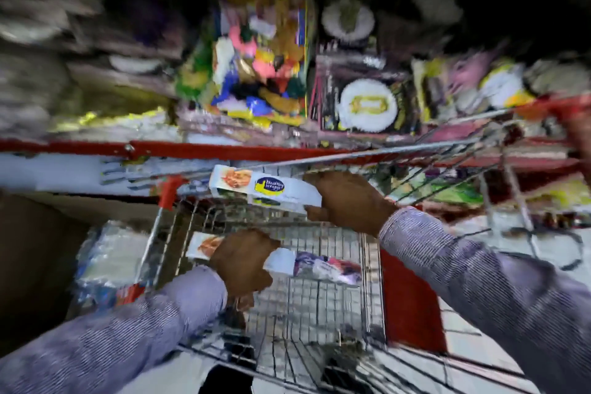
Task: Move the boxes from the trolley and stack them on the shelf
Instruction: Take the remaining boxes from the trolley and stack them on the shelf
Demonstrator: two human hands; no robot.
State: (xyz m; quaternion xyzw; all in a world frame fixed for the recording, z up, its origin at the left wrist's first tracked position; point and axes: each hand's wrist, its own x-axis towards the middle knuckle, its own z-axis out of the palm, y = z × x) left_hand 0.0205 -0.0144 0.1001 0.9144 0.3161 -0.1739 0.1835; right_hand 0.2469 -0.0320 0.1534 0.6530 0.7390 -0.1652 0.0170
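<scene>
The frame is blurred by motion. My right hand (348, 201) grips the right end of a long white box (256, 187) with a blue and yellow oval label, held above the far rim of the wire trolley (319, 297). Lower down, my left hand (243, 261) is closed around the middle of a second long white box (323, 264) inside the trolley basket. The shelf (192, 150), with a red front edge, runs across the view just beyond the trolley.
The shelf holds colourful packets (259, 73) and packs of white plates (367, 105). A plastic-wrapped bundle (108, 262) lies left of the trolley. A second wire trolley (499, 169) with red trim stands at the right. Pale floor shows lower right.
</scene>
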